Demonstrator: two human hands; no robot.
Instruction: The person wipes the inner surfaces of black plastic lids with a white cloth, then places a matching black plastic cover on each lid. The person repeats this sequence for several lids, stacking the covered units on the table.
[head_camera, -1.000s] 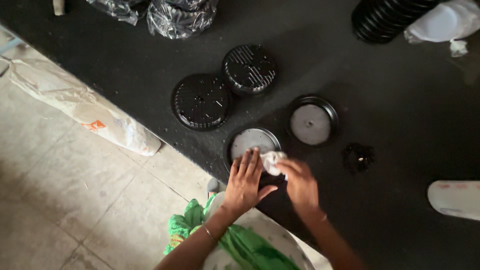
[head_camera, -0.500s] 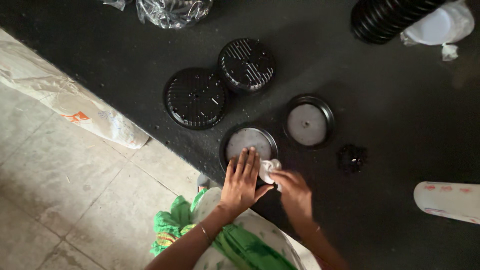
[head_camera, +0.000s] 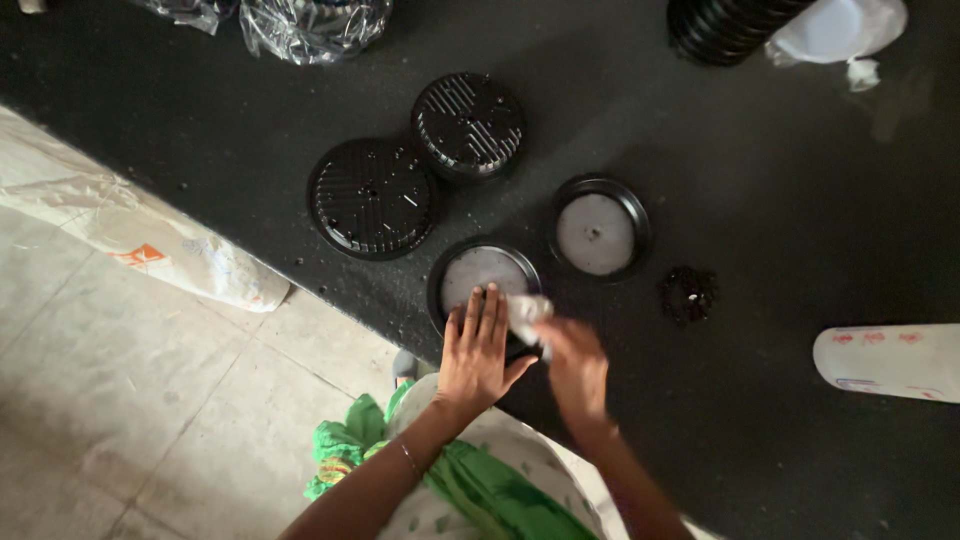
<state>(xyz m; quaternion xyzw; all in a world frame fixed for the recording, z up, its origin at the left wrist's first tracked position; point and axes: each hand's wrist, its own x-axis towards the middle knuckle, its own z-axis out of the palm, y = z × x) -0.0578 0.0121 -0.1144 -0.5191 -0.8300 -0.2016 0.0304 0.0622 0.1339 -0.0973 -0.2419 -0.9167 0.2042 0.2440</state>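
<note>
- The round black tray (head_camera: 452, 290) with a pale disc inside lies on the dark mat (head_camera: 760, 180), just below the middle of the frame, directly under both hands.
- It looks like thin plastic: light, probably a little flexible, likely to slide on the mat unless held down. The raised rim seems the best place to grip.
- The left hand (head_camera: 477, 350) lies flat and spread, fingers pressing the tray's lower edge, grasping nothing.
- The right hand (head_camera: 577, 365), just beside it, is pinched around a small crumpled white cloth (head_camera: 526, 312) at the tray's right rim; this looks soft and light.
- A second tray (head_camera: 600, 230) sits up and right, and two ribbed lids (head_camera: 372, 197) lie further up.
</note>
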